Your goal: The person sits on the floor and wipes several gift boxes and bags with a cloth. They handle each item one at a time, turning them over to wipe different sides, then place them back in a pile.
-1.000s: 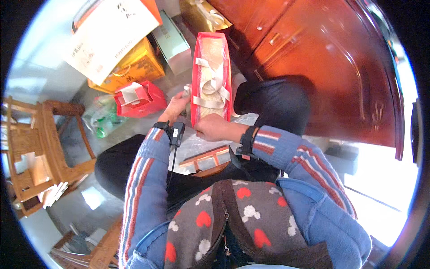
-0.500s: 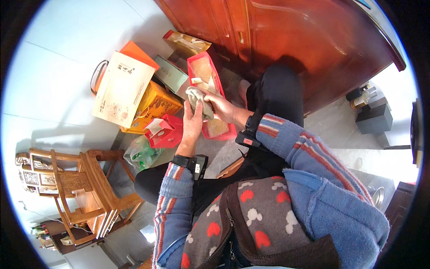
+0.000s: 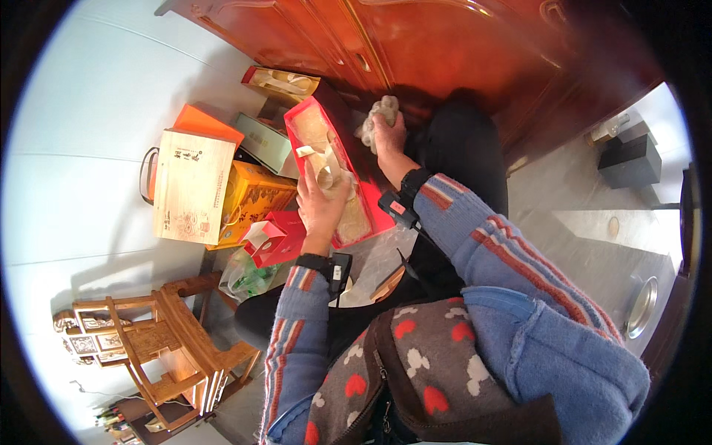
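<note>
Raised beside the cabinet front, my right hand (image 3: 391, 142) is closed round a crumpled grey-beige cloth (image 3: 380, 119). My left hand (image 3: 324, 211) is over a long red gift box (image 3: 366, 194), thumb and fingers apart around a pale ribbon (image 3: 324, 176) on its face. Whether the fingertips press on the ribbon is hard to see. The box has a tan, gold-like front panel and stands tilted between my hands and the other boxes.
To the left stand a pale wooden box (image 3: 191, 185), a yellow box (image 3: 256, 196), a grey-green box (image 3: 263, 141) and a smaller red box (image 3: 278, 236). A reddish wooden cabinet (image 3: 445, 52) rises ahead. A carved wooden chair (image 3: 174, 334) is at lower left, a dark box (image 3: 630, 161) at right.
My hands have parted. The right carried the cloth away toward the cabinet; the left let go of the cloth and moved onto the red gift box. The view has shifted slightly.
</note>
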A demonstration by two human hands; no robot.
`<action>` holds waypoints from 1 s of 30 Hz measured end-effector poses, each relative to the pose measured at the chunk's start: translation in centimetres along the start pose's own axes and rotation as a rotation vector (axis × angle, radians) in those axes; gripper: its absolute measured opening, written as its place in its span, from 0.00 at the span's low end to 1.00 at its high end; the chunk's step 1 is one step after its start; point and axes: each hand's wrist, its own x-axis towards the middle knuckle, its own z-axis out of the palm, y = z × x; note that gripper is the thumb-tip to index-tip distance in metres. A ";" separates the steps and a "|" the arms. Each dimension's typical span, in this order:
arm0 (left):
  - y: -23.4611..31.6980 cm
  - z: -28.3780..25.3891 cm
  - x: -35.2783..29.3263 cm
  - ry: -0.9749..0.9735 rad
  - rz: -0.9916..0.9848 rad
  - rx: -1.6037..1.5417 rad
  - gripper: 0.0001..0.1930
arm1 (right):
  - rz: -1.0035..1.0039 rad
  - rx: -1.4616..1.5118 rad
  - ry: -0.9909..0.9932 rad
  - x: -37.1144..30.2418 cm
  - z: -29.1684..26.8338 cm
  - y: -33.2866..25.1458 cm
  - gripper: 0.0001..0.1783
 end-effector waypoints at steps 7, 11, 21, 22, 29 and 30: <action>1.0 3.7 0.1 -0.202 -0.279 0.226 0.64 | 0.085 -0.321 -0.227 -0.2 -0.5 7.3 0.41; -2.9 3.1 0.2 -0.091 -0.165 0.046 0.58 | -0.090 -0.434 -0.554 -3.0 0.0 9.8 0.40; -10.4 1.6 1.0 -0.047 -0.047 -0.246 0.48 | 0.180 -0.716 -0.533 -3.9 -0.2 15.8 0.30; -10.3 1.7 1.2 -0.052 -0.070 -0.240 0.47 | 0.158 -0.657 -0.478 -3.8 0.8 15.4 0.30; -10.3 1.4 0.9 -0.050 0.022 -0.188 0.44 | -0.222 -0.152 -0.675 -1.2 11.3 7.4 0.27; -10.4 1.4 1.0 -0.047 0.042 -0.176 0.43 | -0.288 -0.150 -0.715 -0.1 13.1 7.1 0.26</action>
